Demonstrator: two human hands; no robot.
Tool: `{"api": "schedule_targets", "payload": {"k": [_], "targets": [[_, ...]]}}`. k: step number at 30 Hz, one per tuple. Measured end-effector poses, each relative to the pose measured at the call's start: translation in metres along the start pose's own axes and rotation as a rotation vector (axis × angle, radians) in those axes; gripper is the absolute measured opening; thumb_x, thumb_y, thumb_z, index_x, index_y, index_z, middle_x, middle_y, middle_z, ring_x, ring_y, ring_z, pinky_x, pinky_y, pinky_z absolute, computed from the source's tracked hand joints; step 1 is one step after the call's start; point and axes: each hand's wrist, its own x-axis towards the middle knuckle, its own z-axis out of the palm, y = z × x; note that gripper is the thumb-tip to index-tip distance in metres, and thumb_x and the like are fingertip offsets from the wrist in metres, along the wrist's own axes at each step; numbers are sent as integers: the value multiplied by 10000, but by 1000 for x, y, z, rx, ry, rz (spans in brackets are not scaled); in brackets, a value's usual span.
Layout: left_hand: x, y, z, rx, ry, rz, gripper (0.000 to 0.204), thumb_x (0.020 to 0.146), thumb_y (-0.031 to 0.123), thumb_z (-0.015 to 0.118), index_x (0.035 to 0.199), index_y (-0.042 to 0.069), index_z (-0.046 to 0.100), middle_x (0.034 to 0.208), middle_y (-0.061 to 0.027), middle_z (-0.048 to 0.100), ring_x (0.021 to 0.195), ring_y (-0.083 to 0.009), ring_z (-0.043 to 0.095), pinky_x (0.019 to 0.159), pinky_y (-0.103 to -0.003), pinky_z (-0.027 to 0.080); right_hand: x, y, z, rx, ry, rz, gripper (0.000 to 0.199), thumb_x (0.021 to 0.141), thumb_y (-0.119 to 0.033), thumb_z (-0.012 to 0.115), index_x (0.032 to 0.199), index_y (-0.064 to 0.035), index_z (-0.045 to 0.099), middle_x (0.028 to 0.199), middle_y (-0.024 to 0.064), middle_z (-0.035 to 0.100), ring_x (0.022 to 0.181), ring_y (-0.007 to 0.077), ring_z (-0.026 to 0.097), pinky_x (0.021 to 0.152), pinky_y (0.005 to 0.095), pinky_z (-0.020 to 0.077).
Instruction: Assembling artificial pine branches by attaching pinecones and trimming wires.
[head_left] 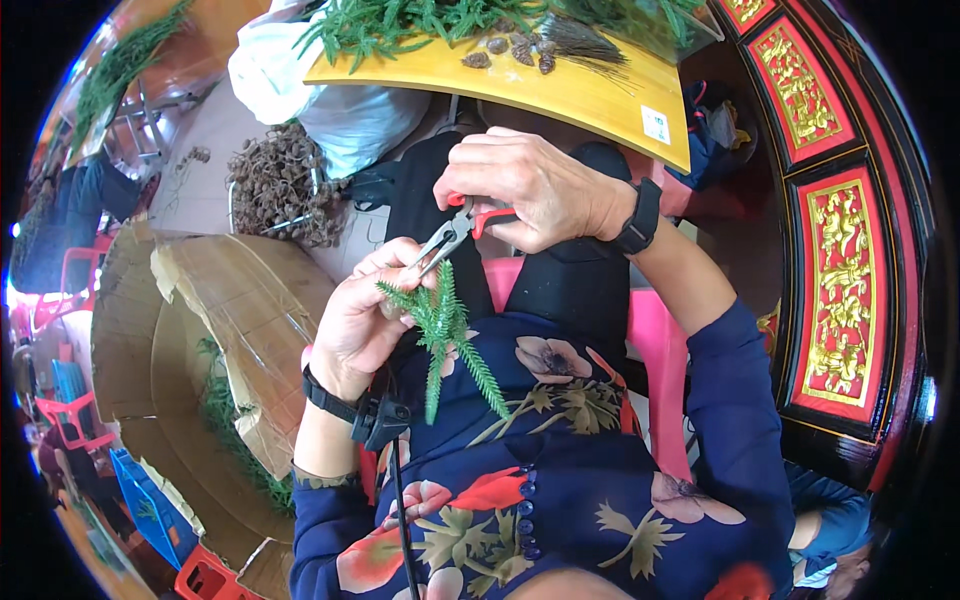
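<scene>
A pair of red-handled pliers (447, 237) is gripped in my right hand (520, 185), the fingers wrapped round its handles. Its jaws point down and left to the base of a green artificial pine sprig (440, 320). My left hand (367, 310) pinches that sprig at its stem, above my lap, and the needled branches hang toward me. The plier tips touch or nearly touch my left fingertips; what lies between the jaws is too small to make out.
Ahead stands a yellow table (400, 68) with green sprigs (400, 25), pine cones (522, 50) and a bundle of thin wires (585, 45). A heap of brown cones (285, 185) sits at left, behind an opened cardboard box (135, 350) holding more greenery. Carved red-and-gold panels (838, 290) line the right.
</scene>
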Motion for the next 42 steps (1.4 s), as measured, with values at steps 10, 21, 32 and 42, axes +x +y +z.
{"api": "schedule_targets", "payload": {"k": [10, 21, 32, 42], "targets": [[3, 1, 22, 376, 407, 264, 118, 877, 123, 613, 955, 41, 644, 878, 0, 652, 719, -34, 536, 632, -170, 390, -15, -22, 3, 65, -135, 402, 192, 667, -57, 638, 820, -9, 533, 749, 132, 550, 673, 347, 555, 569, 388, 425], [0, 5, 25, 364, 296, 198, 115, 884, 170, 598, 895, 56, 604, 875, -5, 614, 747, -89, 558, 662, -217, 437, -29, -8, -6, 50, -4, 304, 263, 652, -40, 622, 902, -31, 543, 839, 106, 570, 783, 311, 563, 669, 389, 431], [-5, 7, 13, 194, 132, 11, 152, 863, 176, 602, 854, 30, 560, 783, -54, 562, 689, -121, 506, 570, -227, 372, -10, -10, -6, -34, -42, 114, 296, 623, -82, 651, 897, -67, 541, 834, 78, 535, 874, 278, 541, 761, 378, 410], [-4, 7, 13, 151, 129, 74, 171, 872, 193, 592, 904, 25, 578, 809, -52, 574, 702, -107, 499, 571, -215, 372, -9, -9, -4, -49, 35, 125, 223, 632, -97, 641, 824, -51, 538, 725, 124, 535, 715, 352, 557, 624, 423, 452]]}}
